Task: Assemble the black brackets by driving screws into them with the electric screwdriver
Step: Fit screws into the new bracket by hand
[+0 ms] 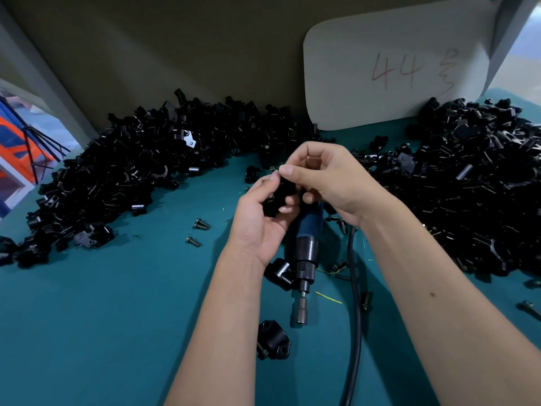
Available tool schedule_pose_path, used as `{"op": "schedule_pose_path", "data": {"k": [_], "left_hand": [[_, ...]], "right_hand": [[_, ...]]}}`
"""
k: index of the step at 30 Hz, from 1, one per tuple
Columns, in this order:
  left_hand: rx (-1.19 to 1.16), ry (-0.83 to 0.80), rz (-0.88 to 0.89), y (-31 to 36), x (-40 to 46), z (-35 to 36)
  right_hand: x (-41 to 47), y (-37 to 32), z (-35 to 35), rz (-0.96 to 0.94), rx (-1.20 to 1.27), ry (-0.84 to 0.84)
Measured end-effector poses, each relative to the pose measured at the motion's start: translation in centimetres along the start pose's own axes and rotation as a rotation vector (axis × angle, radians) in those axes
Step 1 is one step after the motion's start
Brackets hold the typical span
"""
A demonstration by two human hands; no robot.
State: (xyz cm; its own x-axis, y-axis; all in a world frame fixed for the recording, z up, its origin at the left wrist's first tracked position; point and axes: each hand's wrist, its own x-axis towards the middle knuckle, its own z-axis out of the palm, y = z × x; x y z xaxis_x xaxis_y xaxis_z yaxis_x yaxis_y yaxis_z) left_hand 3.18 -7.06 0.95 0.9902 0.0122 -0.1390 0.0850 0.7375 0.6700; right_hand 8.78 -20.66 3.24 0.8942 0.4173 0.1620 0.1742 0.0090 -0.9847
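Left hand grips a black bracket above the worktop; right hand pinches at its top edge, apparently seating a screw, itself not discernible. Electric screwdriver lies idle beneath. Recommend aligning the screw squarely before driving; keep the bracket firmly held.

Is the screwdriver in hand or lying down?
Lying down: the screwdriver rests flat on the table; both hands hold a bracket above it.
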Motion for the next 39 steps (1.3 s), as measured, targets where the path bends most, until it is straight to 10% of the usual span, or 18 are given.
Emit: {"op": "schedule_pose_path", "data": {"k": [39], "left_hand": [[-0.14,-0.08,-0.088,0.69,-0.16,-0.99]], "right_hand": [[-0.55,0.0,-0.34,0.074,0.183,-0.018]]}}
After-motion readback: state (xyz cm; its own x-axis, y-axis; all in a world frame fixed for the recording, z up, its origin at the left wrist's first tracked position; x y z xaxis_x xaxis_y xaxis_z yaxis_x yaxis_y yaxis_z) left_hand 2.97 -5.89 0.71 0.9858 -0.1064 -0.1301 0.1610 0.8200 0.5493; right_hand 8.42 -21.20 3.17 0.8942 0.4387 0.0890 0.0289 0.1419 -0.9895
